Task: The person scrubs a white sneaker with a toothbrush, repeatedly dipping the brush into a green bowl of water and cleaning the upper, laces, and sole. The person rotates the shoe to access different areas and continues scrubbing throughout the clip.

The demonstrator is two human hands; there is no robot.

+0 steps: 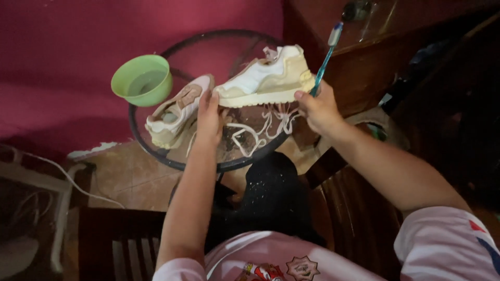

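Now left hand (209,115) fingers grip cream sneaker (266,78) toe; right hand (319,108) fingers pinch blue toothbrush (327,54), heel.

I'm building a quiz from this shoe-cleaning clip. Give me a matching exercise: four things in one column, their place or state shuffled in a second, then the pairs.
Things:
1. toothbrush
2. green bowl
3. raised sneaker
4. second sneaker

Place or state:
A. lying on the round glass table
B. at the table's left edge
C. in the right hand, bristles up
D. held up between both hands, the left hand at its toe

Pairs: 1-C, 2-B, 3-D, 4-A
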